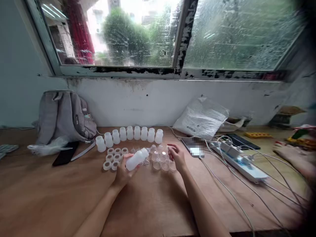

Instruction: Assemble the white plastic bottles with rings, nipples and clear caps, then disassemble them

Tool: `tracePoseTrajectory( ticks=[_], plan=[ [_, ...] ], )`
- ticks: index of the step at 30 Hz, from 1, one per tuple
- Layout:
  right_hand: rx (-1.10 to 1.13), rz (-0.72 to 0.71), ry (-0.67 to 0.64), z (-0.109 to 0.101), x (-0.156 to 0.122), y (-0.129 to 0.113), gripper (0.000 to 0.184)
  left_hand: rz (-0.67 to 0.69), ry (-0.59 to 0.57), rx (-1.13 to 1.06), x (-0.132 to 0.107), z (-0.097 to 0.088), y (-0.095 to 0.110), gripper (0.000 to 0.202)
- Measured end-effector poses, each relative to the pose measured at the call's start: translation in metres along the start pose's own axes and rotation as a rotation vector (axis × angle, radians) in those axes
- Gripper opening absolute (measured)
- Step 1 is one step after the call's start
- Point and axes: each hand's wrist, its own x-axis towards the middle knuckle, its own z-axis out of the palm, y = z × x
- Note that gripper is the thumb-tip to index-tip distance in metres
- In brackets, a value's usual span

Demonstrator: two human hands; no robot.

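The left hand [122,171] clasps a tilted bottle [135,159], and the right hand [176,156], grip unclear, hovers over clear caps [160,162] near the table's [61,197] far edge, where one nudge could scatter them.

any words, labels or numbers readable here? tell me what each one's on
Nothing here can be read.
Crinkled clear plastic bag by the wall: dark print, too blurred to read.
Flat phone beside it: screen smeared out, unreadable.
Long white power strip: any markings too small to tell.
White translucent plastic bottle in the left hand: no label shows.
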Motion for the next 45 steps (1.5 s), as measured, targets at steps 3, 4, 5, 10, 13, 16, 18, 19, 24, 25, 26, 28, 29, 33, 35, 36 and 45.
tracePoseTrajectory(
  ticks=[3, 4, 5, 10, 13, 16, 18, 19, 24, 25, 26, 28, 29, 33, 35, 36, 45],
  plan=[
    [-0.041, -0.010, -0.226, 0.018, -0.009, -0.003, 0.032, 0.055, -0.009, -0.033, -0.007, 0.009, 0.002, 0.041],
    [-0.070, -0.030, -0.260, 0.023, -0.011, -0.003, 0.032, 0.071, -0.012, -0.039, -0.008, 0.011, 0.002, 0.040],
    [-0.105, -0.060, -0.266, 0.026, -0.012, -0.004, 0.030, 0.087, -0.016, -0.043, -0.009, 0.013, 0.003, 0.040],
    [-0.418, -0.266, -0.128, 0.023, -0.008, 0.000, 0.018, 0.122, -0.023, -0.036, -0.009, 0.015, 0.006, 0.038],
    [-0.637, -0.340, 0.013, 0.016, -0.005, 0.005, 0.017, 0.109, -0.020, 0.005, -0.009, 0.015, 0.007, 0.038],
    [-0.780, -0.407, 0.109, 0.013, -0.007, 0.005, 0.019, 0.096, 0.003, 0.044, -0.009, 0.015, 0.006, 0.038],
    [-0.812, -0.489, 0.113, 0.016, -0.011, 0.003, 0.022, 0.085, 0.022, 0.064, -0.009, 0.015, 0.005, 0.039],
    [-0.819, -0.536, 0.098, 0.018, -0.014, 0.001, 0.022, 0.077, 0.033, 0.073, -0.009, 0.014, 0.005, 0.040],
    [-0.963, -0.651, -0.035, 0.037, -0.026, 0.002, 0.018, 0.029, 0.071, 0.086, -0.007, 0.012, 0.005, 0.040],
    [-1.012, -0.649, -0.047, 0.039, -0.027, 0.004, 0.018, 0.025, 0.076, 0.085, -0.006, 0.012, 0.005, 0.040],
    [-1.059, -0.643, -0.048, 0.040, -0.026, 0.006, 0.017, 0.022, 0.080, 0.084, -0.006, 0.012, 0.005, 0.039],
    [-1.135, -0.622, -0.022, 0.039, -0.023, 0.012, 0.015, 0.020, 0.087, 0.082, -0.006, 0.012, 0.004, 0.039],
    [-1.163, -0.610, 0.004, 0.037, -0.021, 0.015, 0.015, 0.022, 0.089, 0.081, -0.005, 0.012, 0.004, 0.039],
    [-1.201, -0.572, 0.168, 0.027, -0.011, 0.019, 0.016, 0.025, 0.086, 0.096, -0.006, 0.012, 0.003, 0.040],
    [-1.167, -0.583, 0.258, 0.026, -0.011, 0.017, 0.018, 0.028, 0.086, 0.103, -0.005, 0.013, 0.003, 0.040],
    [-1.140, -0.600, 0.279, 0.027, -0.013, 0.015, 0.018, 0.032, 0.088, 0.103, -0.005, 0.013, 0.003, 0.039],
    [-1.129, -0.692, -0.040, 0.058, -0.038, 0.012, 0.012, -0.009, 0.074, 0.096, -0.004, 0.011, 0.002, 0.040]
  ],
)
